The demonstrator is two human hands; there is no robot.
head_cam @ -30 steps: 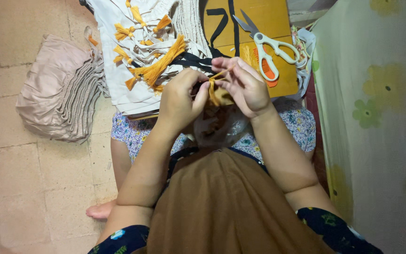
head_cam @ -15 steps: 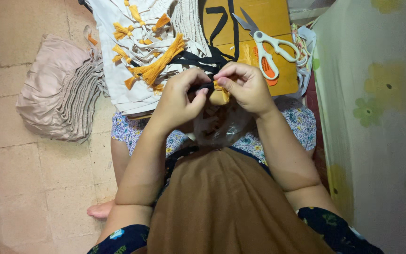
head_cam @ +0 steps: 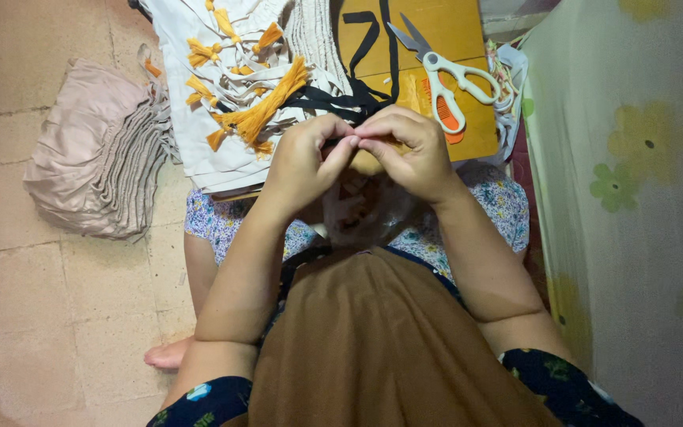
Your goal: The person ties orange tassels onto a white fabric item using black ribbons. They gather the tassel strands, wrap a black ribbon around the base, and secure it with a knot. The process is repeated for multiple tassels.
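Tiled floor point(head_cam: 57, 285), lap-level board point(head_cam: 444, 32); left hand point(head_cam: 303, 162) and right hand point(head_cam: 413, 150) fingertip-to-fingertip, seemingly pinching black cord point(head_cam: 341, 101).

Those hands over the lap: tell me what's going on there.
A seated person has both hands raised together above the lap, the left hand and right hand pinching something small between the fingertips; what it is cannot be made out. Black cord runs out from under the hands. In front lie white fabric pieces with orange tassels, and scissors on a yellow board. A stack of beige cloth sits on the floor.
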